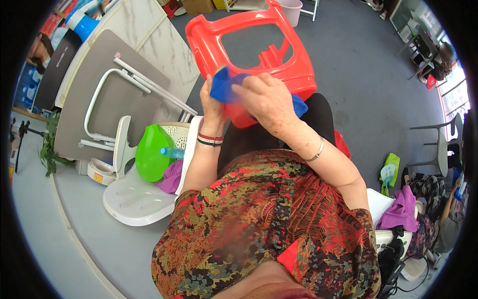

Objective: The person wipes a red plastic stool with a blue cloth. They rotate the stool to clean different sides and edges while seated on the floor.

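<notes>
A glossy red molded plastic frame (298, 56) with a large rounded opening stands tilted against my lap. My left hand (212, 100) grips its left side; some of those fingers are hidden. Bunched and partly blurred, a blue cloth (224, 86) lies against the plastic beside the left hand. My right hand (267, 102) pinches this cloth between thumb and fingers, in front of the frame's lower part. More blue fabric (299, 107) shows just right of the right hand; whether it is the same cloth cannot be seen.
To the left, a white plastic seat (140, 203) carries a green plastic piece (154, 153), a blue-capped bottle (173, 152) and a purple cloth (171, 177). A folded table (123, 89) leans behind it. Right are another purple cloth (401, 211) and a grey chair (440, 149).
</notes>
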Demonstrator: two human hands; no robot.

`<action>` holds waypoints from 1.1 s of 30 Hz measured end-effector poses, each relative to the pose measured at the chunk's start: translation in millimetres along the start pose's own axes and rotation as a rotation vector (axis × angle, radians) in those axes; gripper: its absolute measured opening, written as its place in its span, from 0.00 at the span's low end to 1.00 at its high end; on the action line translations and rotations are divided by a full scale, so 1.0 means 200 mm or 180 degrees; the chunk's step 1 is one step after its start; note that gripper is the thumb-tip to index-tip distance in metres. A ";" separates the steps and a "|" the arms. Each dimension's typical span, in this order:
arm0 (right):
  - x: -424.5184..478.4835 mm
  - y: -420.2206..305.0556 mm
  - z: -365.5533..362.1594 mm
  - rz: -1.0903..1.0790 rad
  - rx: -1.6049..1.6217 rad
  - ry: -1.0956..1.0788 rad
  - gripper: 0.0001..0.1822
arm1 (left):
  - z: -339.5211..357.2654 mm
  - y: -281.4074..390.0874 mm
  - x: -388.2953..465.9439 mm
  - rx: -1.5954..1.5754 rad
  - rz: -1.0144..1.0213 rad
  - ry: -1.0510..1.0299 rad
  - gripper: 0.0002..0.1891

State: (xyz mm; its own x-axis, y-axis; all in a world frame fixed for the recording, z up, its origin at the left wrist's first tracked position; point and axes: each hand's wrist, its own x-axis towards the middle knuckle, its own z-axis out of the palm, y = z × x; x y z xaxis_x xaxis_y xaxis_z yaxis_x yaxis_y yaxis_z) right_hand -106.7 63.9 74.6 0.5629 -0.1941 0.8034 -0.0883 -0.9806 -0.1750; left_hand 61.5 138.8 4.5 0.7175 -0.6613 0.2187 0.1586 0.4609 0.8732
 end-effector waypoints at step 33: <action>-0.16 0.69 -0.18 0.3477 0.1589 -0.0694 0.27 | -0.04 0.02 0.03 -0.0200 -0.0226 -0.0041 0.28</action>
State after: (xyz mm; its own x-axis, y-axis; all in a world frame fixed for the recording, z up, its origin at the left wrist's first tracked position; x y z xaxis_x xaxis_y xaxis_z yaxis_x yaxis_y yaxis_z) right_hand -166.7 -66.3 45.4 0.5205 -0.8538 -0.0071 -0.3030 -0.1769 -0.9364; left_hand 72.2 141.9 5.5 0.6942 -0.7011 0.1631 0.2514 0.4485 0.8577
